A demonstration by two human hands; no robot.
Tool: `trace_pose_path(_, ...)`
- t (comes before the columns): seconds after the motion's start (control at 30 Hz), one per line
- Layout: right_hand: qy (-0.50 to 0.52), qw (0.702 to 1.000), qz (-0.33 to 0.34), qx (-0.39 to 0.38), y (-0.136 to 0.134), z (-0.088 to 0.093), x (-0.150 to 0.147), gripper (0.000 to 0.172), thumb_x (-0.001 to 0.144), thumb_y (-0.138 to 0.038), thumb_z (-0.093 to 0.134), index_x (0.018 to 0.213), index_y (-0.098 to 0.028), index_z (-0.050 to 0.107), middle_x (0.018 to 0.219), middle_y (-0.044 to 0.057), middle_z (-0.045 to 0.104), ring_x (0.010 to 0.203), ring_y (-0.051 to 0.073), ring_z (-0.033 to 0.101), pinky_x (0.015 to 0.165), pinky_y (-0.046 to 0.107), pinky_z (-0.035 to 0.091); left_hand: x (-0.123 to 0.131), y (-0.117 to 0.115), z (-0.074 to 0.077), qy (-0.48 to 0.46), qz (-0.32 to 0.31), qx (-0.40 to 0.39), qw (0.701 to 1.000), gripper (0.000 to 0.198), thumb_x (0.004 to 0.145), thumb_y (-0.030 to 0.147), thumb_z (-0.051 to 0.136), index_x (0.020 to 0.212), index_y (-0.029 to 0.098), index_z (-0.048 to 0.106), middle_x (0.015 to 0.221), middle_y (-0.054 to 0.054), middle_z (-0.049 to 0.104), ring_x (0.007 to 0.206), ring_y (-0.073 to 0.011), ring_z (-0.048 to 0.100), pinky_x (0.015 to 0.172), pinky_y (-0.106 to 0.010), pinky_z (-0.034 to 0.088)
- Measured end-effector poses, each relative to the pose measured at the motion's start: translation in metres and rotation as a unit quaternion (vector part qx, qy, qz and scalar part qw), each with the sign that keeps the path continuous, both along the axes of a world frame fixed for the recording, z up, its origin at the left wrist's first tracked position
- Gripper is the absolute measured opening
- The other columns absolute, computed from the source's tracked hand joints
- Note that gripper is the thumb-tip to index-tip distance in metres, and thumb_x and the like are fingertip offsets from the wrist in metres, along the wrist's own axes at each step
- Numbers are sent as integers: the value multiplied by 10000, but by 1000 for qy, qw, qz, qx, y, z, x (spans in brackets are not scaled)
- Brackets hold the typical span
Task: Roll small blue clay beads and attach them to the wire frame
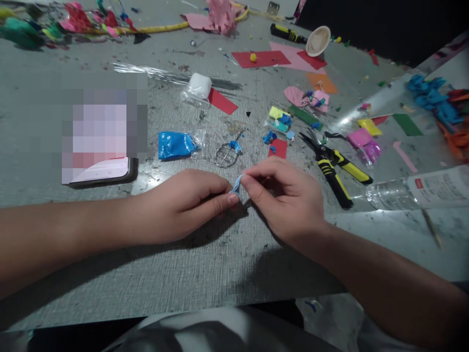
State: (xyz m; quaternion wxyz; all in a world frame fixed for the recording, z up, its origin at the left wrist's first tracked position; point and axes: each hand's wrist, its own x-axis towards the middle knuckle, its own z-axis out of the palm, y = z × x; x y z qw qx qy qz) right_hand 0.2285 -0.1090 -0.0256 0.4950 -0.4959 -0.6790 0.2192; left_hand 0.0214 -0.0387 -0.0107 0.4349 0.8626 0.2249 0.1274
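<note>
At the centre of the frame, the left hand (190,204) and right hand (293,203) pinch opposite ends of a light-blue strip (237,184), each grip closed thumb to finger. Just above lies a wire loop (216,159).

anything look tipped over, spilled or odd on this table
Yes: the bottle at right lies on its side rather than standing, and the cup at the back looks tipped, its mouth facing the camera. I can make out no clear spill from either.
</note>
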Motion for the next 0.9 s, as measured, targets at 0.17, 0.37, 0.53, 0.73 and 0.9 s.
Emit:
trace_pose_path(0.17, 46, 997, 64, -21, -3, 2, -1, 108, 940, -107, 781, 947, -213, 800, 867, 2, 752, 758, 117, 653, 590, 243, 487, 1, -1, 3, 38, 25, 1, 999, 324, 1065, 305, 503, 783, 187, 612, 665, 16, 586, 606, -143, 538, 591, -260, 383)
trace_pose_path(0.37, 70, 994, 29, -77, -2, -2, -3, 137, 889, -115, 788, 808, -214, 740, 789, -10, 705, 732, 126, 644, 581, 251, 484, -1, -2, 1, -16, 29, -53, 998, 233, 1035, 300, 590, 825, 199, 598, 693, 30, 570, 631, -139, 532, 600, -252, 417)
trace_pose_path(0.53, 94, 980, -2, -175, -3, -1, -4, 119, 847, -226, 863, 875, -220, 748, 812, -12, 699, 655, 112, 613, 512, 235, 451, -3, 0, 2, -37, 24, -67, 997, 356, 1089, 326, 508, 760, 198, 558, 680, 25, 573, 633, -139, 542, 594, -249, 436)
trace_pose_path(0.73, 31, 993, 45, -106, -1, 0, -1, 58, 929, -167, 756, 919, -215, 788, 875, 20, 742, 785, 146, 678, 566, 239, 498, -1, 1, 5, -28, 34, -87, 995, 356, 1071, 284, 500, 739, 190, 589, 655, 18, 600, 605, -134, 555, 569, -242, 435)
trace_pose_path(0.9, 123, 977, 9, -176, 0, 1, -1, 67, 952, -226, 750, 889, -208, 743, 791, -3, 732, 670, 122, 655, 556, 233, 528, -1, 2, 1, 0, -1, -42, 999, 375, 1042, 307, 542, 684, 196, 555, 588, 30, 525, 539, -120, 475, 511, -245, 357)
